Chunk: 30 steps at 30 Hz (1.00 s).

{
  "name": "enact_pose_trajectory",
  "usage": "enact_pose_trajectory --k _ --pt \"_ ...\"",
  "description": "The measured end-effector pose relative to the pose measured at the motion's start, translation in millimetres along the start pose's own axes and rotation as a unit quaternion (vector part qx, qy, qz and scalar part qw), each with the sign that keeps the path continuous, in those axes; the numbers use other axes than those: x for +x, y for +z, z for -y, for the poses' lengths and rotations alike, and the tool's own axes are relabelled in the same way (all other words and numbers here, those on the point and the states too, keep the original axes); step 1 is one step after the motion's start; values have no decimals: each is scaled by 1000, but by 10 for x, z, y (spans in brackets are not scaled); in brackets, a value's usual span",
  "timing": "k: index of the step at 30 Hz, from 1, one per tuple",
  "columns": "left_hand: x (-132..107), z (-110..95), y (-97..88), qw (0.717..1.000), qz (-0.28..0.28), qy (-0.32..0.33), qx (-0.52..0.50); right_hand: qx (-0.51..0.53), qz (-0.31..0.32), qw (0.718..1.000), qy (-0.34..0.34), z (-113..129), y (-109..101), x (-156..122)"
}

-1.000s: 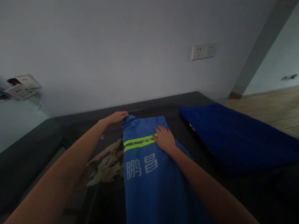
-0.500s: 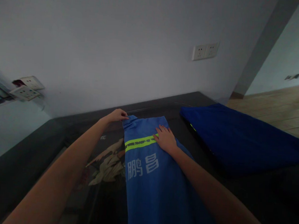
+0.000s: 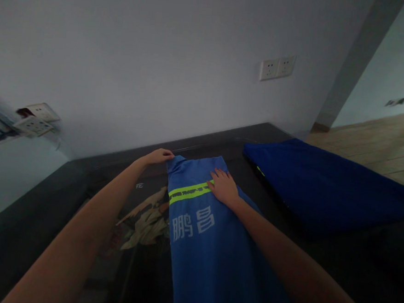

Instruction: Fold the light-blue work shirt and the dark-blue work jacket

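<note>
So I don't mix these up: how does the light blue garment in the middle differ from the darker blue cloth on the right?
The light blue garment is paler than the darker blue cloth. The garment shows white lettering and a wide yellow-green band; the cloth shows only a yellow-green sliver at its edge. The garment is being handled; the cloth lies untouched. Both are on the dark surface.

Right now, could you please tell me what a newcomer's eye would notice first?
Probably the yellow-green band across the light-blue garment in the middle. The right hand lies on that garment, the left hand at its far left corner. A deeper-blue cloth lies to the right.
</note>
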<state>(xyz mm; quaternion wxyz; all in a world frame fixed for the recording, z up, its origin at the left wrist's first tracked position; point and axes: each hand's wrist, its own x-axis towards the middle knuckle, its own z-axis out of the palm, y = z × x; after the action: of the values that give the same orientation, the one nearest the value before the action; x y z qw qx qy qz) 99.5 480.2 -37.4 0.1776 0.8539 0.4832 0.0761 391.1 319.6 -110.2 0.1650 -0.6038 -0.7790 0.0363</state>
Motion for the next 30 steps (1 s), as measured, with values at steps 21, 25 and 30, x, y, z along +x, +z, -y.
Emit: enact_pose_trajectory --k 21,25,30 --pt "-90 -339 -65 988 96 59 106 3 5 1000 5 -9 24 12" --pt "-86 -406 -92 973 121 81 182 3 7 1000 4 -9 23 13" --pt "-116 -392 -95 963 63 82 251 4 0 1000 2 -5 5 4"
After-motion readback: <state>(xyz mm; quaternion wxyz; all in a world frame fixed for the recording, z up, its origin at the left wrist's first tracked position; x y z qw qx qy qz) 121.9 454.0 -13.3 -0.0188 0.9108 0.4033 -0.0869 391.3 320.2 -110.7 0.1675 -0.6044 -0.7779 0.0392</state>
